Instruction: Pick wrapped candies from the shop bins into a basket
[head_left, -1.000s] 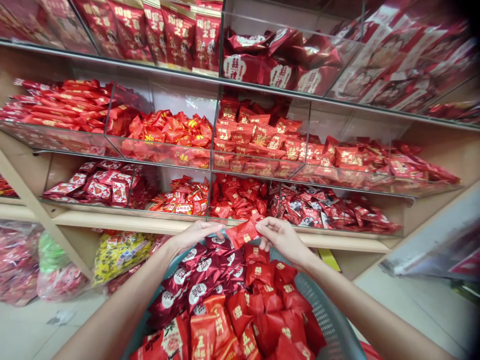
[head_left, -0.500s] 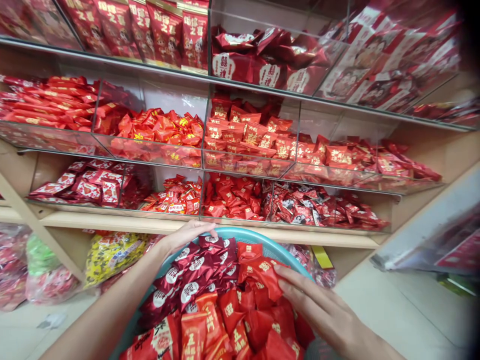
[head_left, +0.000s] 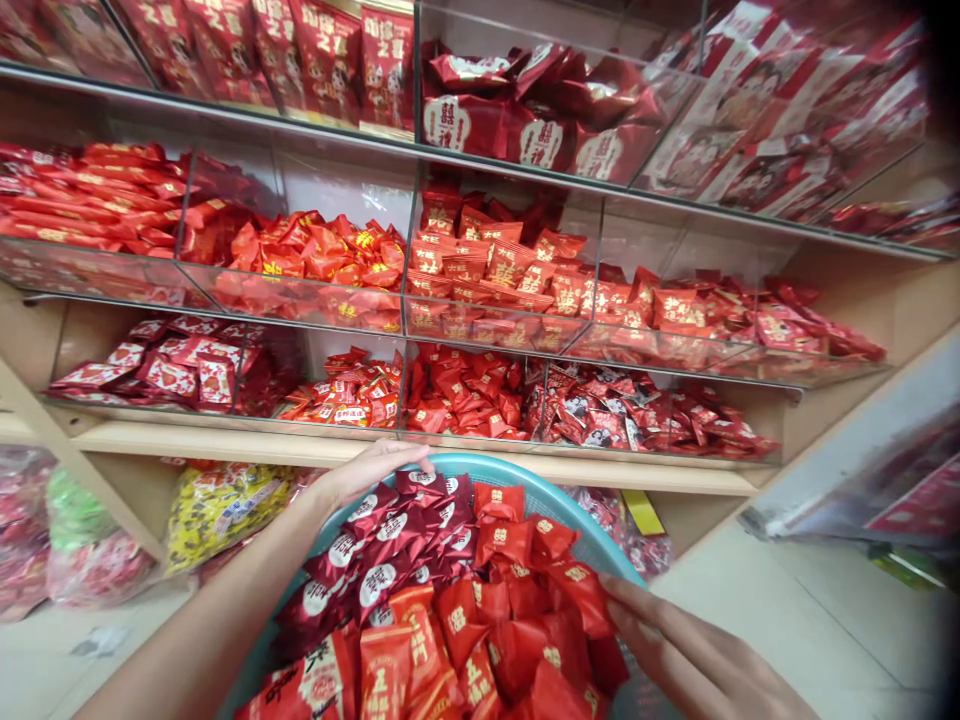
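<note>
A teal plastic basket is heaped with red and dark-red candy packets. My left hand curls over the basket's far left rim and grips it. My right hand lies at the basket's right side with its fingers stretched out; the fingertips touch the red packets at the edge of the heap and hold nothing. Just beyond the basket, clear shelf bins hold more small red packets.
Clear acrylic bins of red sweets fill three shelf rows above a wooden ledge. Bags of yellow, green and red sweets sit under the ledge at left. Pale tiled floor shows at right.
My right hand has let go of the red packet it held near the shelf and drawn back to the basket's right side. The left hand has stayed on the rim.
</note>
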